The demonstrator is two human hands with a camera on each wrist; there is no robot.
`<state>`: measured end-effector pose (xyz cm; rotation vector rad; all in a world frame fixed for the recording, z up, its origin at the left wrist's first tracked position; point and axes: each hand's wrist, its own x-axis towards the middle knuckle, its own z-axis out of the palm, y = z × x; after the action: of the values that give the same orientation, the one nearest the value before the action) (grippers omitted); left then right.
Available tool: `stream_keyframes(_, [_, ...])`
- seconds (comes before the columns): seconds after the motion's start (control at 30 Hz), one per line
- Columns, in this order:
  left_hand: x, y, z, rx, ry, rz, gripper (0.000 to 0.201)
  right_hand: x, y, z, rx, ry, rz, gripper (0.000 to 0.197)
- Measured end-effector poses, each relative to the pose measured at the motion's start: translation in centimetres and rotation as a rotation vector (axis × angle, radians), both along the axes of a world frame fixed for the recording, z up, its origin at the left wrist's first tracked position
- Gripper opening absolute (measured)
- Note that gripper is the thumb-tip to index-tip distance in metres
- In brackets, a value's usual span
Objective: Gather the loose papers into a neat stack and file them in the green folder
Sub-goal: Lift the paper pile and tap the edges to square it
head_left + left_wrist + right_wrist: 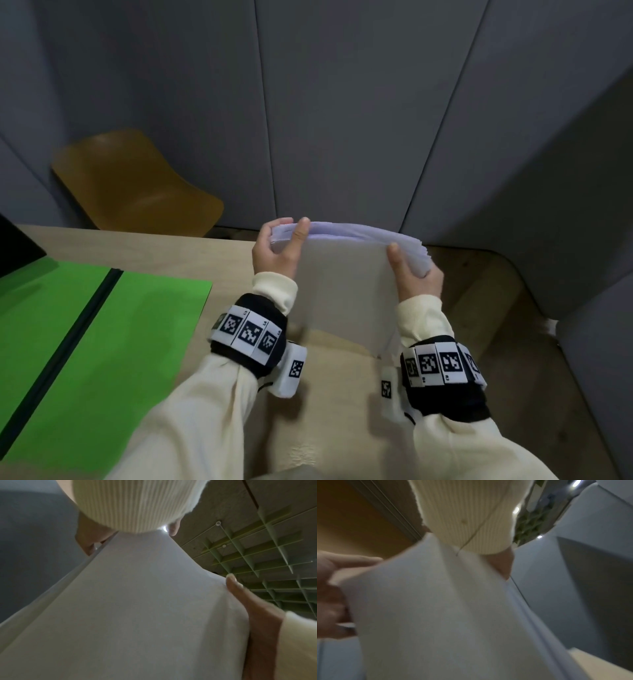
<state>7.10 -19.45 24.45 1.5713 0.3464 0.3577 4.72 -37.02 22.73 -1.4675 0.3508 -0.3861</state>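
Note:
A stack of white papers (346,287) stands upright on its lower edge above the wooden table (219,253), to the right of the green folder. My left hand (277,250) grips the stack's upper left corner, thumb on the near face. At the upper right corner my right hand (416,277) grips it the same way. Both wrist views are filled by the paper stack (137,608) (445,615) with cream sleeve cuffs above. The green folder (102,342) lies open and flat at the table's left, a dark spine down its middle.
A yellow-brown chair (137,185) stands behind the table at the back left. Grey padded wall panels (342,102) close in the back and right. A black object (17,246) sits at the far left edge. The table's rounded corner (507,260) is at right.

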Motion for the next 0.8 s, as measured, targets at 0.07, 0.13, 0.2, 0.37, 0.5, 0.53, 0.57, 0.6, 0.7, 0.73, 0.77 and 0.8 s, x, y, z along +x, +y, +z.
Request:
stream_keyframes(0.07, [-0.2, -0.4, -0.1, 0.028, -0.002, -0.027, 0.038, 0.5, 0.7, 0.9, -0.059, -0.063, -0.051, 0.022])
stream_keyframes(0.13, [-0.2, -0.3, -0.4, 0.11, -0.019, -0.075, 0.047, 0.8, 1.1, 1.1, -0.071, -0.09, -0.101, 0.033])
stream_keyframes(0.2, [-0.3, 0.3, -0.9, 0.169, -0.027, -0.115, 0.058, 1.0, 1.3, 1.1, -0.055, -0.088, -0.147, 0.055])
stream_keyframes(0.37, [-0.2, 1.5, -2.0, 0.186, -0.041, -0.197, 0.062, 1.4, 1.5, 1.6, -0.02, -0.033, -0.246, 0.027])
stream_keyframes(0.5, [0.0, 1.7, -2.2, 0.199, -0.043, -0.221, 0.051, 1.7, 1.6, 1.3, 0.002, -0.043, -0.315, 0.024])
stream_keyframes(0.53, [0.1, 1.9, -2.2, 0.19, -0.033, -0.227, 0.047, 1.7, 1.5, 1.2, -0.008, -0.058, -0.31, 0.022])
stream_keyframes(0.57, [0.1, 1.9, -2.1, 0.179, -0.006, -0.242, 0.043, 1.6, 1.2, 1.3, -0.017, -0.078, -0.294, 0.021])
stream_keyframes(0.6, [0.0, 2.0, -2.0, 0.166, 0.034, -0.26, 0.039, 1.5, 0.9, 1.2, -0.028, -0.098, -0.264, 0.023])
stream_keyframes(0.7, [0.2, 2.5, -2.1, 0.107, 0.13, -0.279, 0.031, 1.1, -0.5, 0.4, -0.019, -0.16, -0.061, 0.058])
stream_keyframes(0.73, [0.2, 2.6, -2.1, 0.106, 0.152, -0.274, 0.033, 0.9, -1.0, -0.2, -0.026, -0.155, 0.034, 0.074])
stream_keyframes(0.77, [0.4, 2.8, -2.1, 0.114, 0.169, -0.27, 0.036, 0.6, -1.2, -0.6, -0.052, -0.114, 0.123, 0.081])
stream_keyframes(0.8, [0.5, 2.9, -2.2, 0.124, 0.184, -0.265, 0.039, 0.2, -1.3, -1.0, -0.097, -0.053, 0.207, 0.075])
